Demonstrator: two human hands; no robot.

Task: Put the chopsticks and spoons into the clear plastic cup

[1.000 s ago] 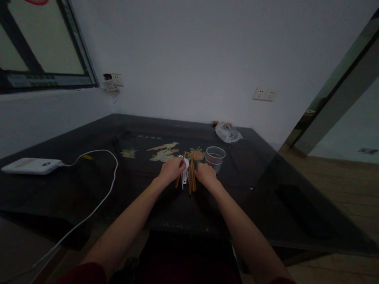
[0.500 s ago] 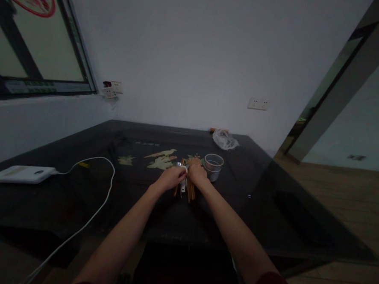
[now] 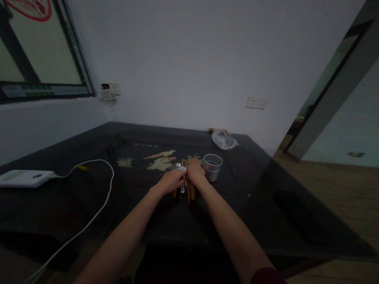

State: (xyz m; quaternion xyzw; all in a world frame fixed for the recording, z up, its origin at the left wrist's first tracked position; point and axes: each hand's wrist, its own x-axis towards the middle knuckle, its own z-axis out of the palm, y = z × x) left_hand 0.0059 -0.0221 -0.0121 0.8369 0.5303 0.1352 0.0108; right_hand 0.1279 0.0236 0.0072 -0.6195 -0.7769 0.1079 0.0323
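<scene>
My left hand (image 3: 170,181) is closed at the left side of a bundle of utensils, its fingertips on a pale spoon (image 3: 182,187) whose handle points toward me. The round silver bowl of another spoon (image 3: 178,165) shows just beyond the knuckles. My right hand (image 3: 195,170) is curled over several brown chopsticks (image 3: 190,194), whose ends stick out below it. Both hands nearly touch, and their fingers partly hide the utensils. A ribbed grey metal cup (image 3: 212,170) stands upright right beside my right hand.
The utensils lie on a dark table (image 3: 133,215) with a bird-and-flower print. A crumpled clear plastic bag (image 3: 223,140) rests near the wall. On the left is a white power bank (image 3: 22,179) with a white cable (image 3: 111,184); a dark flat object (image 3: 300,217) lies at the right.
The view has shifted slightly. My left fingers have moved a little over the pale spoon, covering more of it; my right hand stays on the chopsticks.
</scene>
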